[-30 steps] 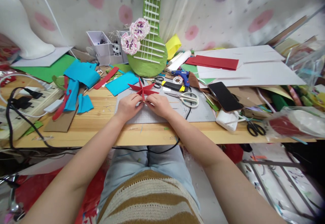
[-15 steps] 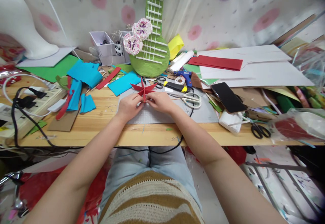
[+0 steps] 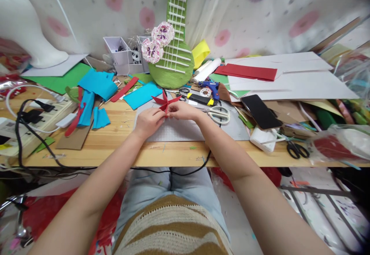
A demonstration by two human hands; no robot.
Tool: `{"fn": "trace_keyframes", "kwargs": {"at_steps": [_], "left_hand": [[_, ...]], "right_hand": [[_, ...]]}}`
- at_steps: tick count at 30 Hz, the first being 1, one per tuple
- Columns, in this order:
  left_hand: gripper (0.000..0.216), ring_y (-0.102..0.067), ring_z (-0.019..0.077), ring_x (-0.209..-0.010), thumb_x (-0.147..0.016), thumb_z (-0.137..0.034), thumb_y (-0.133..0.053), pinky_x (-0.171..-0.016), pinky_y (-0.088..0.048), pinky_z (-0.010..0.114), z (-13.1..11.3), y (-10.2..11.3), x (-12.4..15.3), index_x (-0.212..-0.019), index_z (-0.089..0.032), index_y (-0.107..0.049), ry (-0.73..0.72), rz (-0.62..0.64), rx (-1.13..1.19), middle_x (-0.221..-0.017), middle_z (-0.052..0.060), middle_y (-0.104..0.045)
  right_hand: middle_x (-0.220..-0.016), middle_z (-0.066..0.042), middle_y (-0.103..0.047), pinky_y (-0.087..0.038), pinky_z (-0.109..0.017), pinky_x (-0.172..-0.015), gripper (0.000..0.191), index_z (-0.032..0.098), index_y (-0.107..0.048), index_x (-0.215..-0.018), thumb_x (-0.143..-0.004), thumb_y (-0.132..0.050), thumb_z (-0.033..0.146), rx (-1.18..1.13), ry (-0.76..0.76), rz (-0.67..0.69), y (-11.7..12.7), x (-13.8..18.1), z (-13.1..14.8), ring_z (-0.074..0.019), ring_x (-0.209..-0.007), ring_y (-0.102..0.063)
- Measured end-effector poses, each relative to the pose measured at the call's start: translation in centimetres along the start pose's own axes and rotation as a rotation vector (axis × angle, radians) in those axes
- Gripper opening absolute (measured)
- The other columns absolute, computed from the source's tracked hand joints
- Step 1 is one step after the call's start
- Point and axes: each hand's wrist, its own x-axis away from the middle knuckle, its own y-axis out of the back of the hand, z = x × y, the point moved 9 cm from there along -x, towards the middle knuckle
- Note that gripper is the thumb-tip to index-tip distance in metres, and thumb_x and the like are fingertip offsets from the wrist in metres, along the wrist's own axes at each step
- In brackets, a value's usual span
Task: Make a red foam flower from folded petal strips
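Note:
Between my hands, over the grey cutting mat [image 3: 179,132], is a red paper flower [image 3: 165,101] with pointed petals spread outward. My left hand [image 3: 149,121] grips its near side, fingers pinched together. From the other side my right hand [image 3: 182,110] pinches it too, thumb and fingertips close to the left ones. The fingers hide the flower's near part. Just right of my right hand lie white-handled scissors [image 3: 219,114] and a yellow-and-black utility knife [image 3: 201,99].
A green paper guitar [image 3: 172,68] with two pale flowers stands at the back. Blue crepe paper [image 3: 96,84] and a power strip [image 3: 37,120] lie left. On the right are a phone [image 3: 260,111], a blue glue gun [image 3: 212,87], black scissors [image 3: 297,149] and red paper [image 3: 247,71].
The flower has turned and tilted slightly between my fingers. My right fingers have shifted a little over its near side. The whole view has moved slightly.

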Motion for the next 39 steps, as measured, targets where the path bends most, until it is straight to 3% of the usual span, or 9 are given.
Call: {"fn": "trace_keyframes", "kwargs": {"at_steps": [3,8,13,20,28,33,39], "left_hand": [[0.02,-0.062,0.0159,-0.077,-0.086,-0.026,-0.048,-0.067,-0.045,0.03,0.1,0.0,0.1,-0.082,-0.022,-0.067,-0.012,-0.006,-0.023,-0.083,0.003,-0.069],[0.019,-0.062,0.0154,-0.076,-0.086,-0.026,-0.049,-0.067,-0.046,0.029,0.2,0.0,0.1,-0.081,-0.022,-0.067,-0.016,-0.025,0.01,-0.084,0.003,-0.07],[0.02,-0.063,0.0154,-0.075,-0.086,-0.027,-0.05,-0.068,-0.047,0.028,0.1,0.3,-0.1,-0.08,-0.022,-0.068,-0.008,-0.045,0.039,-0.083,0.003,-0.07],[0.018,-0.064,0.016,-0.076,-0.084,-0.026,-0.051,-0.069,-0.048,0.029,0.3,0.4,-0.1,-0.081,-0.022,-0.068,0.01,-0.018,0.034,-0.084,0.003,-0.071],[0.013,-0.065,0.0157,-0.076,-0.082,-0.024,-0.055,-0.067,-0.047,0.028,0.4,0.7,0.0,-0.081,-0.022,-0.068,-0.021,-0.075,0.03,-0.083,0.001,-0.071],[0.013,-0.064,0.0156,-0.075,-0.082,-0.025,-0.055,-0.065,-0.045,0.028,0.6,1.1,0.1,-0.077,-0.021,-0.066,-0.001,-0.127,0.009,-0.08,0.001,-0.071],[0.014,-0.064,0.016,-0.074,-0.083,-0.025,-0.054,-0.064,-0.043,0.029,0.6,1.0,0.2,-0.077,-0.021,-0.066,0.027,-0.123,-0.017,-0.079,0.002,-0.071]], "right_hand": [[-0.07,0.001,-0.064,-0.037,-0.02,-0.056,0.005,0.014,-0.057,-0.078,-0.079,-0.054,0.017,0.0,-0.018,-0.034,0.3,0.3,-0.1,-0.0073,-0.056,-0.053],[-0.089,-0.002,-0.065,-0.036,-0.023,-0.064,0.01,0.018,-0.059,-0.088,-0.082,-0.056,0.025,0.322,0.144,-0.287,0.9,2.6,1.4,-0.0121,-0.073,-0.056],[-0.104,-0.006,-0.063,-0.037,-0.025,-0.068,0.015,0.019,-0.059,-0.096,-0.085,-0.051,0.021,0.484,0.258,-0.426,-0.1,3.8,1.7,-0.0162,-0.087,-0.057],[-0.097,-0.007,-0.064,-0.037,-0.027,-0.072,0.015,0.018,-0.059,-0.095,-0.087,-0.047,0.022,0.54,0.28,-0.462,-0.8,3.0,1.4,-0.018,-0.089,-0.055],[-0.095,-0.007,-0.064,-0.037,-0.029,-0.075,0.013,0.019,-0.059,-0.095,-0.086,-0.049,0.02,0.562,0.261,-0.49,-0.7,2.9,1.2,-0.0194,-0.089,-0.054],[-0.103,-0.01,-0.06,-0.036,-0.035,-0.084,0.013,0.018,-0.06,-0.094,-0.084,-0.054,0.024,0.623,0.32,-0.64,0.7,4.1,2.0,-0.0224,-0.097,-0.049],[-0.081,-0.005,-0.066,-0.035,-0.03,-0.067,0.026,0.02,-0.067,-0.086,-0.091,-0.044,0.031,0.667,0.149,-0.647,-0.3,4.4,1.2,-0.0173,-0.077,-0.056]]}}
